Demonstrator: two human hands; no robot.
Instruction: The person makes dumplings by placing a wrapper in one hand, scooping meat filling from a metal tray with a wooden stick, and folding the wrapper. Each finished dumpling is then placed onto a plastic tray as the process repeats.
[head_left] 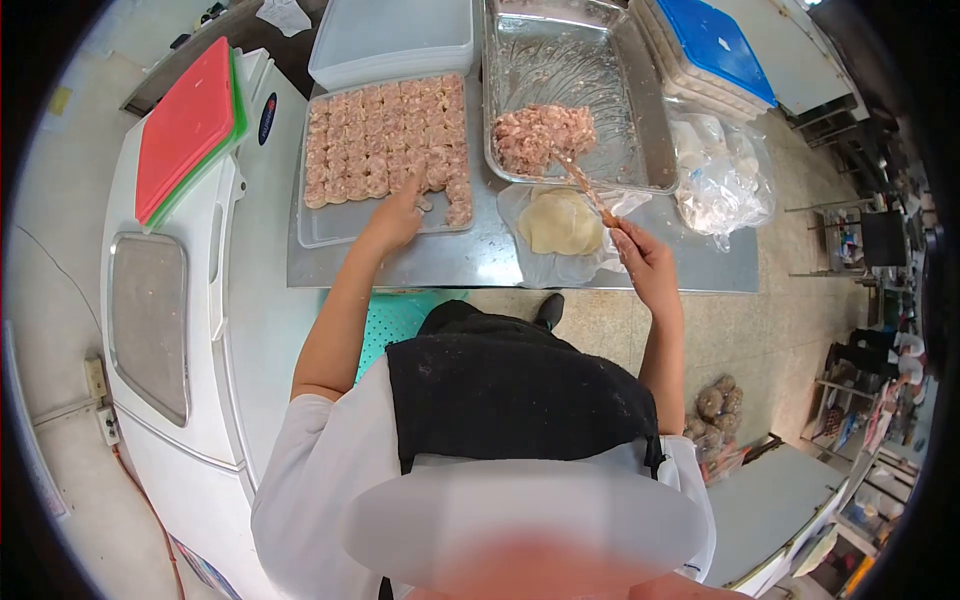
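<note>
My left hand point(398, 218) is over the front of a clear plastic tray point(330, 225), its fingers at the edge of the rows of meat dumplings point(385, 135). Whether those fingers hold a dumpling is hidden. In my right hand point(645, 262) is a thin spatula point(585, 188) smeared with filling. Its tip touches the pink minced meat point(545, 135) at the front left of a deep metal pan point(655, 150). Round pale wrappers point(560, 222) lie stacked on plastic in front of that pan, left of my right hand.
Behind the dumplings sits an empty clear container point(395, 45). Stacked boxes with a blue lid point(715, 45) and a plastic bag of pale wrappers point(715, 170) are at the right. A white freezer point(265, 250) with red point(185, 130) and green lids stands left of the metal table point(470, 262).
</note>
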